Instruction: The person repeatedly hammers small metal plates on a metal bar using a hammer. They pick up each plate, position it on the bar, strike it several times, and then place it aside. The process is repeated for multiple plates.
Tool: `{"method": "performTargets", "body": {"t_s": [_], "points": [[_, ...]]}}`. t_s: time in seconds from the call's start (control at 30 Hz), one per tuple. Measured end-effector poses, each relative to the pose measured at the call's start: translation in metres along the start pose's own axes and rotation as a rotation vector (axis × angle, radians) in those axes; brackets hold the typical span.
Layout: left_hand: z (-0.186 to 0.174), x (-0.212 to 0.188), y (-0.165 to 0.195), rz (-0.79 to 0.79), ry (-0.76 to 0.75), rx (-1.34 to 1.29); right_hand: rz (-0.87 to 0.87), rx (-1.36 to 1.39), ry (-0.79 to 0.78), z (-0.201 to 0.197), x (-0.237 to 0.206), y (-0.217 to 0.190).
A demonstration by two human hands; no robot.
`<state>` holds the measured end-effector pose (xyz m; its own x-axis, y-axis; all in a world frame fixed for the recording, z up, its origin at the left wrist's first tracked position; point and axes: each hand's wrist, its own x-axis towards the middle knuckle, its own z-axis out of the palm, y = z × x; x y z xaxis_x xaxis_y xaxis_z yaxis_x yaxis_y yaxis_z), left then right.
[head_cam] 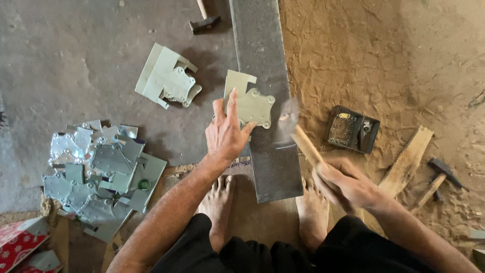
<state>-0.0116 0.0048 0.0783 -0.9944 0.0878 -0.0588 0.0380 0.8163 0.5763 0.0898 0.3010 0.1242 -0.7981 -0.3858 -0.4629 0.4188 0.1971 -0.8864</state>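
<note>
My left hand [226,132] presses a pale green sheet-metal cutout [250,103] flat against a long dark steel bar [265,91] that runs away from me on the floor. My right hand [346,184] grips the wooden handle of a hammer [298,136]. The hammer head is motion-blurred just right of the cutout, above the bar. My bare feet rest on either side of the near end of the bar.
A stack of similar pale cutouts [166,78] lies left of the bar. A heap of shiny metal pieces [98,172] sits at lower left. A second hammer [203,19] lies at the top. A small black tray [352,129], wood planks [406,162] and another hammer [442,174] lie on sandy ground at the right.
</note>
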Motion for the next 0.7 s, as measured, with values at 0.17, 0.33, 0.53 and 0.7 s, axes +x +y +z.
{"method": "performTargets", "body": {"t_s": [0.17, 0.33, 0.53, 0.7], "points": [[0.003, -0.001, -0.001, 0.013, 0.050, 0.006, -0.422, -0.772, 0.506, 0.002, -0.007, -0.006], [0.004, -0.001, -0.002, 0.020, 0.047, 0.009, -0.266, 0.718, 0.324, 0.006, -0.011, 0.004], [0.006, 0.000, -0.006, 0.017, 0.026, 0.019, -0.410, -0.885, 0.599, 0.010, -0.001, 0.013], [0.007, -0.002, -0.007, 0.052, 0.050, 0.022, -0.150, -1.087, 0.468, 0.019, 0.013, 0.000]]}}
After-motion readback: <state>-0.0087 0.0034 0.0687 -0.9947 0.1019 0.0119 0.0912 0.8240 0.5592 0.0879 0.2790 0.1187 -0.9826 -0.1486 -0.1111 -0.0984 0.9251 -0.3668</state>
